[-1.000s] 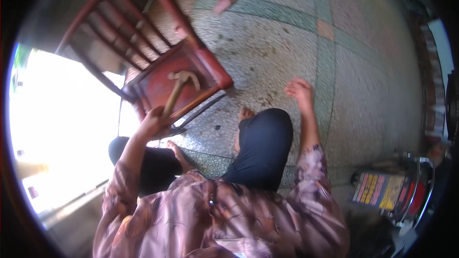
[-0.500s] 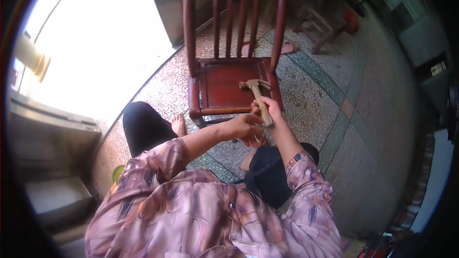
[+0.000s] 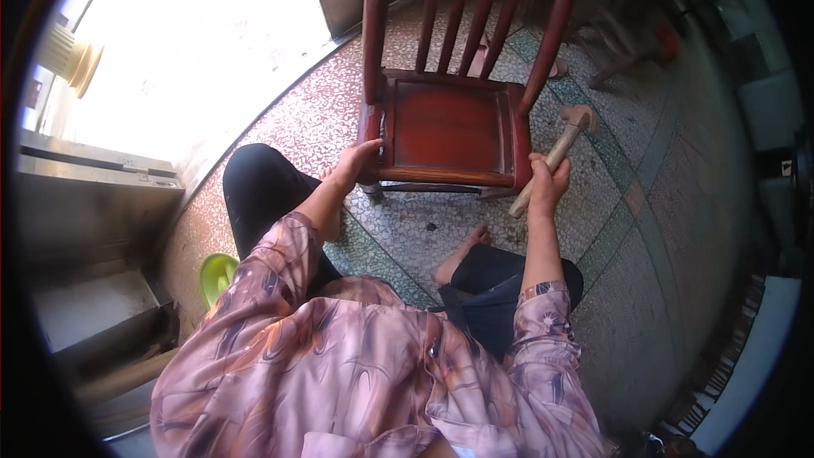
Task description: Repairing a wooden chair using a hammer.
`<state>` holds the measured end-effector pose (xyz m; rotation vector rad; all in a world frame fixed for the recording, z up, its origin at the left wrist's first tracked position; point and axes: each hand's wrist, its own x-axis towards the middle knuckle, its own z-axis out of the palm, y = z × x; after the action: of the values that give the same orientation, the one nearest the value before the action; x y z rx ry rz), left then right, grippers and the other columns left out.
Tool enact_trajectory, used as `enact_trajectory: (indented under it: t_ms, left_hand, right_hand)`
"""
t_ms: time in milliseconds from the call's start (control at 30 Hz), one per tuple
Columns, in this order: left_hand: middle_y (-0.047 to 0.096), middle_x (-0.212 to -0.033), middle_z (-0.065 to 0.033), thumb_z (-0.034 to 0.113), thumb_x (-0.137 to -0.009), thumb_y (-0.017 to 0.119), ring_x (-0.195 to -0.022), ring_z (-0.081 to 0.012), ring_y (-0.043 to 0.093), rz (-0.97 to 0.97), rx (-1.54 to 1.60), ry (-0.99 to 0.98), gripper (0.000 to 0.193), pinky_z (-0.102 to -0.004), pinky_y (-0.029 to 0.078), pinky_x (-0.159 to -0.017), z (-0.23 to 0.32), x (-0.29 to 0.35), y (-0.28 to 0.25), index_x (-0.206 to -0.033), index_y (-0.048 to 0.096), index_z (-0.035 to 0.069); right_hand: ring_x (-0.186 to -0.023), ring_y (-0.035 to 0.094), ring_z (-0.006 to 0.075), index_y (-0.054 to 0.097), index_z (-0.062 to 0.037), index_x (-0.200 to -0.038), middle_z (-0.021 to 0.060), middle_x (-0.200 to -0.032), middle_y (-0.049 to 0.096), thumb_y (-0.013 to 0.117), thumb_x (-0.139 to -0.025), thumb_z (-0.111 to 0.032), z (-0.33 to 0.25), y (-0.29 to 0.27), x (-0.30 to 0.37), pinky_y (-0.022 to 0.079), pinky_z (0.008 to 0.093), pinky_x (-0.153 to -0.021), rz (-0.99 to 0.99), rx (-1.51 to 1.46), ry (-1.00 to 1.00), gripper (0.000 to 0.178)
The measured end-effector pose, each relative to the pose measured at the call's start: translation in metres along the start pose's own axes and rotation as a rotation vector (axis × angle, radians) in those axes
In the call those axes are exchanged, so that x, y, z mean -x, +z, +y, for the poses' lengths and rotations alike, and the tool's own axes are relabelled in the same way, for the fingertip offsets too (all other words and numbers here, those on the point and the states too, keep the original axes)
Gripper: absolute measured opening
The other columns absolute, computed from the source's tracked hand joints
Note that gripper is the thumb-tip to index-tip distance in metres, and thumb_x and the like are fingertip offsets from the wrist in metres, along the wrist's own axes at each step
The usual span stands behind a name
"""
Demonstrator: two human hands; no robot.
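Note:
A dark red wooden chair (image 3: 449,125) with a slatted back stands in front of me, its seat's front edge toward me. At the left front corner of that seat, my left hand (image 3: 359,159) grips the edge, fingers partly hidden. My right hand (image 3: 549,182) is wrapped round the wooden handle of a claw hammer (image 3: 557,153), just beside the seat's right front corner. The hammer's head points away from me, over the floor to the right of the chair. Whether my right fingers also touch the chair is hard to make out.
A green plastic bowl or basin (image 3: 217,278) is on the floor by my left side. Metal cabinet-like boxes (image 3: 93,195) line the left, below a bright opening. Behind the chair are pink slippers (image 3: 558,68) and a dim wooden stool (image 3: 615,68). My bare feet flank the chair's front.
My left hand has left the hammer's handle area and taken hold of the seat's left corner. My right hand has carried the hammer to the right, off the seat. The chair appears turned and closer.

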<state>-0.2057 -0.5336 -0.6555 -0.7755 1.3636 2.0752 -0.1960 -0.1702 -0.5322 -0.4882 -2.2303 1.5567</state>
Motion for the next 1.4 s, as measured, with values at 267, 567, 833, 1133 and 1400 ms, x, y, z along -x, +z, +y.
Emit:
enact_trajectory:
  t_ms: [267,567,833,1133,1400]
  left_hand:
    - [0.065,-0.083,-0.0090,0.022,-0.077,0.070,-0.070,-0.0180,0.063,0.090,-0.040,0.314,0.033,-0.0282,0.051,-0.060,0.009,0.030,0.023,-0.097,0.060,-0.003]
    - [0.065,-0.076,-0.0111,0.021,-0.074,0.072,-0.062,-0.0170,0.064,0.138,-0.407,0.533,0.034,-0.0271,0.051,-0.059,0.139,0.107,0.072,-0.092,0.062,-0.006]
    - [0.065,-0.090,-0.0212,0.034,-0.066,0.068,-0.087,-0.0345,0.063,0.435,-1.432,0.638,0.047,-0.0418,0.049,-0.077,0.166,0.078,0.119,-0.096,0.058,-0.001]
    - [0.062,-0.078,-0.0233,0.038,-0.078,0.060,-0.072,-0.0417,0.061,0.318,-1.523,0.800,0.043,-0.0491,0.047,-0.065,0.136,0.064,0.103,-0.098,0.053,0.001]
    - [0.051,-0.128,-0.0075,0.024,-0.086,0.046,-0.127,-0.0231,0.038,0.795,-1.418,1.248,0.038,-0.0459,0.021,-0.107,0.151,0.036,-0.009,-0.121,0.051,0.012]
  right_hand:
    - [-0.081,0.054,0.0195,0.053,0.0015,-0.096,0.0104,-0.091,0.056,0.062,-0.069,-0.011,0.048,-0.002,-0.014,0.043,0.0311,-0.075,0.078,-0.154,0.394,0.031]
    - [-0.072,0.055,0.0197,0.048,-0.0035,-0.090,0.0094,-0.085,0.052,0.058,-0.070,-0.011,0.062,0.029,-0.001,0.047,0.0336,-0.058,0.080,-0.398,0.484,0.023]
    - [-0.077,0.061,0.0293,0.043,-0.0020,-0.095,0.0154,-0.092,0.053,0.055,-0.073,-0.012,0.035,0.078,0.027,0.054,0.0429,-0.057,-0.291,-0.486,0.782,0.028]
    - [-0.044,0.051,0.0154,0.041,-0.0031,-0.092,0.0088,-0.069,0.053,0.054,-0.075,-0.008,-0.033,0.058,0.054,0.045,0.0292,-0.040,-0.348,-0.400,0.497,0.023]
    - [-0.041,0.049,0.0104,0.048,-0.0032,-0.100,0.0033,-0.062,0.052,0.060,-0.084,-0.019,-0.066,0.074,0.093,0.040,0.0265,-0.037,-0.719,-0.108,0.136,0.026]
